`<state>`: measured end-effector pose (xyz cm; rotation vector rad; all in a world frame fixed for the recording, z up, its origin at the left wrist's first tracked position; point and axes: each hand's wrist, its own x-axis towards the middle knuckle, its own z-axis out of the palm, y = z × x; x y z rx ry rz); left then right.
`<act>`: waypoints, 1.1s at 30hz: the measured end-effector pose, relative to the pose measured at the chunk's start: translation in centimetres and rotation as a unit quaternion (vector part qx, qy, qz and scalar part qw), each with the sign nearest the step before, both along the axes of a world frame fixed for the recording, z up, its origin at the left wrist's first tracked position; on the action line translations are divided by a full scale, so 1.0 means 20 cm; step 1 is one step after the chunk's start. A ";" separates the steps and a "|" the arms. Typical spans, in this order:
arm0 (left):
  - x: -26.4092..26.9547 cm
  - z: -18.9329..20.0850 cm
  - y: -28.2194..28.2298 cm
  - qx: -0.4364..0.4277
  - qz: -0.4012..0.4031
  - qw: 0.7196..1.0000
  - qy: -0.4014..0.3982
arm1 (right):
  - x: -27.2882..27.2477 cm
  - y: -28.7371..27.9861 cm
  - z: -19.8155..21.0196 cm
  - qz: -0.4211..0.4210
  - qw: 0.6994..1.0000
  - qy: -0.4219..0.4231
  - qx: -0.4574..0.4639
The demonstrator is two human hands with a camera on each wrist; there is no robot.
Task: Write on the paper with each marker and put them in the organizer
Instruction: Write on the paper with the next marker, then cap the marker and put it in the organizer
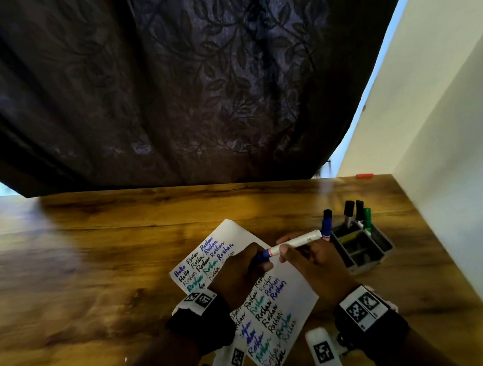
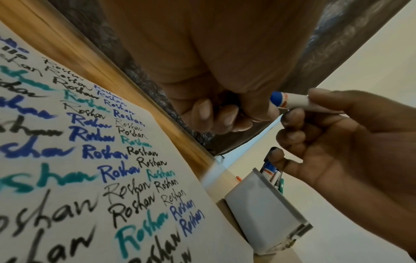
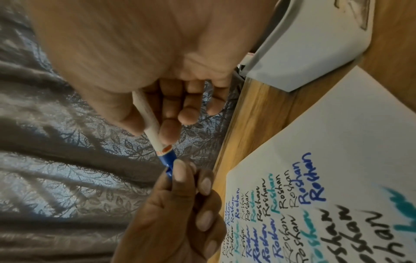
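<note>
hands both pinch my blue marker (image 1: 295, 241) over the paper (image 1: 288, 297): right hand (image 1: 317, 261) steadies barrel, left hand (image 1: 238, 275) grips cap (image 1: 261, 256), probably for capping.

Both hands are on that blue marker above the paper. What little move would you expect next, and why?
Probably pulling the cap off. The right hand holds the marker by its white barrel, the left hand grips the blue cap end, and the pen hovers over the paper, so writing likely comes next, though recapping is possible.
</note>
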<state>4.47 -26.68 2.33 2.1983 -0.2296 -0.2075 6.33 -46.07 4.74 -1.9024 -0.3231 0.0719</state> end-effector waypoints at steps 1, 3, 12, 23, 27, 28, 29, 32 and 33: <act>0.00 0.00 0.00 0.009 -0.008 1.000 -0.001 | 0.00 0.00 0.00 -0.001 1.000 -0.001 -0.010; -0.02 0.01 0.01 0.022 -0.019 1.000 -0.003 | -0.02 0.01 0.01 0.003 1.000 -0.006 -0.014; -0.05 0.09 -0.03 0.057 -0.039 0.997 -0.047 | -0.04 0.02 0.13 0.007 1.000 0.006 0.028; -0.06 0.18 -0.11 0.018 -0.036 0.995 -0.087 | -0.05 -0.06 0.13 -0.023 0.993 0.046 0.105; -0.05 0.17 -0.10 -0.028 0.015 0.993 -0.111 | -0.07 -0.14 0.13 -0.082 0.991 0.044 0.098; -0.04 0.17 -0.10 -0.036 0.025 0.991 -0.124 | -0.07 -0.18 0.13 -0.103 0.992 0.024 0.067; -0.04 0.17 -0.10 -0.043 0.032 0.989 -0.138 | -0.06 -0.22 0.13 -0.119 0.993 -0.007 0.021; -0.01 0.21 -0.12 -0.041 0.020 0.984 -0.171 | -0.04 -0.32 0.17 -0.087 0.967 -0.161 -0.178; 0.00 0.22 -0.15 -0.039 0.011 0.984 -0.172 | -0.03 -0.35 0.17 -0.050 0.953 -0.195 -0.224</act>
